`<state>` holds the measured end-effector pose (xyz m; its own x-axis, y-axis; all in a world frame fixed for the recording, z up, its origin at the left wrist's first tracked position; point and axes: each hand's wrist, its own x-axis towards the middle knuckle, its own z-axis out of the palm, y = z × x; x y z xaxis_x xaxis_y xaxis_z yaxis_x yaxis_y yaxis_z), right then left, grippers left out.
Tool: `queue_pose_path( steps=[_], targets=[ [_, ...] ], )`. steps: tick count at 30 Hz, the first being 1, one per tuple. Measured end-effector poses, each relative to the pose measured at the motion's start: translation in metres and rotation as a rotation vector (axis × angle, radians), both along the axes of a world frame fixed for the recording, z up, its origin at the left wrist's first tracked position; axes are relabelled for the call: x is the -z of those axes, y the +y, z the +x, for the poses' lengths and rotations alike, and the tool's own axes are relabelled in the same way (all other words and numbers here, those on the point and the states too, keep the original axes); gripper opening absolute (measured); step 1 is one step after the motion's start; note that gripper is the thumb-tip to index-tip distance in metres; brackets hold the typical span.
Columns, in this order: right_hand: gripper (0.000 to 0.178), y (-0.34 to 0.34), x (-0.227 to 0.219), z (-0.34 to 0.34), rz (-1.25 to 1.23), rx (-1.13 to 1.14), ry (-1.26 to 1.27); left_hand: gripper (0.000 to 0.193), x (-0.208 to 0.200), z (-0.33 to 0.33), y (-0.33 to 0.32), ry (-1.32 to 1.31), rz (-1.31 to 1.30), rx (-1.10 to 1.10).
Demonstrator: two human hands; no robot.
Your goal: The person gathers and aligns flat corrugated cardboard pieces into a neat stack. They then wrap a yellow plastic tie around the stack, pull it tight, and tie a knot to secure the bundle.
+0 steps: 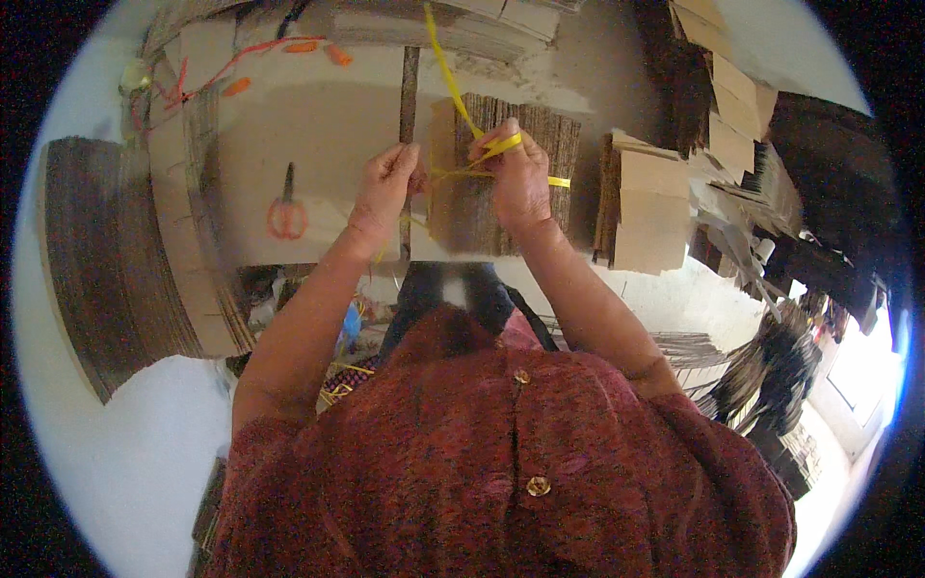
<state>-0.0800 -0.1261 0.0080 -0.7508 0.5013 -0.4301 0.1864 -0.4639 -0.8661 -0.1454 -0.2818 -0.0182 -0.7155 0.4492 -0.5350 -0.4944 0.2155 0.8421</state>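
A bundle of cardboard pieces stands on edge on the work table, with a yellow strap passing around it. My right hand is closed over the bundle, and the strap loops around its fingers. From there, one length of strap runs up past the far edge. My left hand is closed just left of the bundle and pinches a thin stretch of the same strap. Its fingertips are partly hidden. Scissors with orange-red handles lie on the table left of my left hand, blades pointing away.
Cardboard stacks line the left side and the far edge. Right of the bundle stands another cardboard stack. A dark strip crosses the table. Orange pieces and red cord lie at the far left.
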Motion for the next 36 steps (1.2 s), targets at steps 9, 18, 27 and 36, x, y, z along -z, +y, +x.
queue_pose_path(
  steps=[9, 18, 27, 36],
  targets=[
    [0.033, -0.007, 0.009, 0.001, -0.298, 0.136, 0.073, 0.019, 0.018, -0.001, -0.008, 0.770, -0.465, 0.559],
    [0.037, -0.008, 0.006, -0.002, -0.320, 0.142, 0.059, 0.030, -0.037, 0.009, 0.008, 0.023, 0.044, 0.019],
    [0.025, -0.022, -0.012, -0.004, -0.273, 0.167, -0.007, 0.017, 0.048, -0.012, 0.065, -0.371, -0.002, -0.753],
    [0.034, -0.026, -0.027, 0.004, 0.033, 0.053, -0.152, 0.025, 0.042, -0.046, 0.077, 0.118, -1.124, 0.650]
  ],
)
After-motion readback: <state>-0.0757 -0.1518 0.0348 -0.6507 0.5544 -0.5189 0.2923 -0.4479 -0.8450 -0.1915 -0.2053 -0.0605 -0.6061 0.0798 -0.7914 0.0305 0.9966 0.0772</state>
